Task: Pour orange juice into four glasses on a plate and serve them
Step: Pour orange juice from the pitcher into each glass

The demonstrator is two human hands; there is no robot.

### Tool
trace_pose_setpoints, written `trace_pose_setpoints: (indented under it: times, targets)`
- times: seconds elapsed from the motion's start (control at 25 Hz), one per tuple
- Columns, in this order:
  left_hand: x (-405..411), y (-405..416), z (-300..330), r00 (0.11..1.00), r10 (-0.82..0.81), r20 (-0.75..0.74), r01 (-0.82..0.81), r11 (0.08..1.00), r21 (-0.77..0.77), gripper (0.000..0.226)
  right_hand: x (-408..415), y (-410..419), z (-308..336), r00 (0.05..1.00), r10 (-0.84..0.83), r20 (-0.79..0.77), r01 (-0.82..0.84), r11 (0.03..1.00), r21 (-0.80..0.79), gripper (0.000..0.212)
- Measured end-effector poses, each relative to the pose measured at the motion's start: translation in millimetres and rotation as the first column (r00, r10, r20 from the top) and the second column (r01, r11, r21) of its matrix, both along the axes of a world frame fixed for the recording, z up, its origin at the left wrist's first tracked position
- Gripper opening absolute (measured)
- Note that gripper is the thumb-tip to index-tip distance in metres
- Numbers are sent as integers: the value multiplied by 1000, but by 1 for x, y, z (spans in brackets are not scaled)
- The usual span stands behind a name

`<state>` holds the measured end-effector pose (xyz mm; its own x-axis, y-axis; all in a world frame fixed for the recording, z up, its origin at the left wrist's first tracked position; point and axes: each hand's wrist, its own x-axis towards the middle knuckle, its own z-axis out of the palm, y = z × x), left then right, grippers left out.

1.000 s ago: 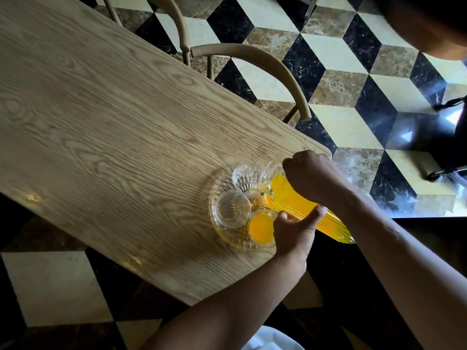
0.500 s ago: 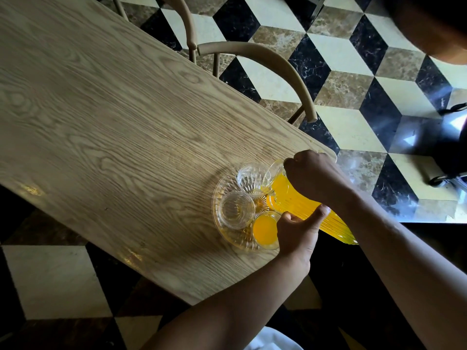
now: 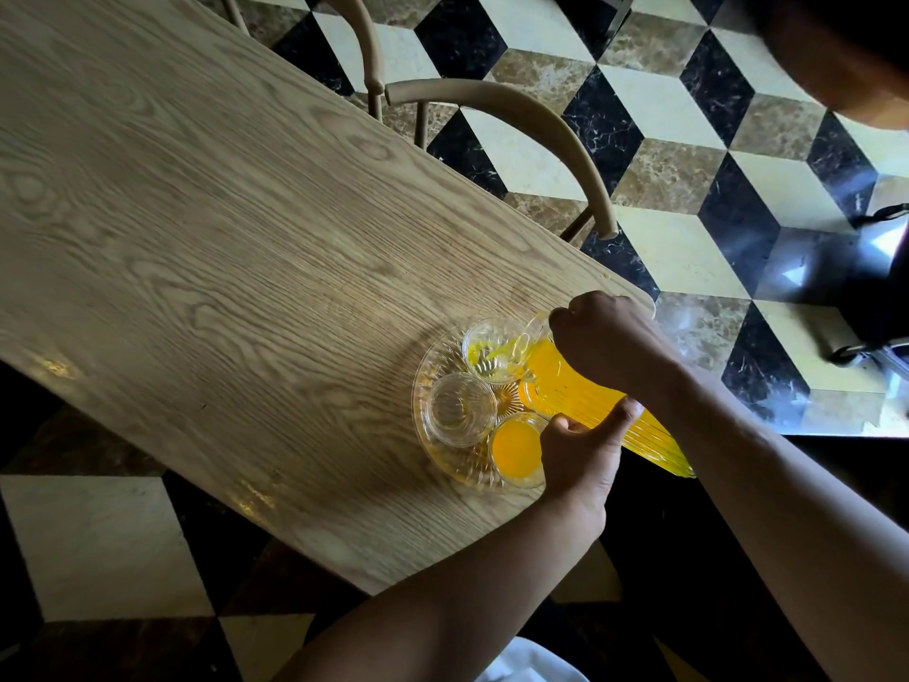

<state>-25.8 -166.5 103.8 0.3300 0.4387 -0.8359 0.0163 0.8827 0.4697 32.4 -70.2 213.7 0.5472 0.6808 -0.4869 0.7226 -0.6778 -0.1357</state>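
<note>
My right hand grips top of tilted juice pitcher; left hand steadies its ribbed side, thumb hooked over. Juice runs into glass ahead of hands, on glass plate. Worktop corner beside right hand; chair beyond. Fourth glass hidden.

floor: cube-pattern marble tiles | table: pale wood | chair: curved back, possibly wood
</note>
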Motion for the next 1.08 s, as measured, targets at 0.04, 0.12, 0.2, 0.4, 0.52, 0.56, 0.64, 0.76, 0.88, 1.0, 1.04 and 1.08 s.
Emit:
trace_pose_setpoints:
  times: [0.04,0.12,0.2,0.4,0.52,0.56,0.64,0.76,0.88,1.0,1.04,1.08]
  targets:
    - [0,0,0,1000,-4,0,4,1000,-3,100,0,0,0,1000,1,2,-1,1000,-4,41]
    - [1,0,-1,1000,-13,-3,13,1000,-5,101,1,1,0,1000,4,6,-4,1000,-8,41]
    - [2,0,-1,1000,-16,-2,16,1000,-2,101,1,1,1,1000,7,8,-7,1000,-9,40]
    - [3,-1,-1,1000,-10,12,10,1000,-14,102,1,1,3,1000,6,6,-6,1000,-16,39]
    - [2,-1,1,999,-5,40,6,999,-32,102,0,0,4,1000,10,15,-9,1000,-26,40]
    - [2,-1,1,999,-3,49,5,999,-39,103,0,0,4,1000,8,17,-8,999,-33,40]
    - [1,0,3,998,7,60,-4,999,-48,103,0,0,5,1000,-1,18,1,999,-41,39]
    - [1,-2,3,997,24,70,-20,998,-58,104,0,0,4,1000,5,15,-4,999,-40,38]
    - [1,-3,3,996,26,88,-19,997,-72,103,0,0,3,1000,0,-3,0,999,-36,37]
    - [0,-3,2,995,17,94,-10,997,-78,102,-1,0,3,1000,-1,-9,1,1000,-29,37]
    - [0,-3,2,995,9,99,-1,997,-82,101,-1,0,3,1000,1,-9,-1,1000,-29,37]
    - [-1,-3,2,995,-1,103,10,996,-84,99,-1,0,3,1000,5,-9,-5,1000,-30,37]
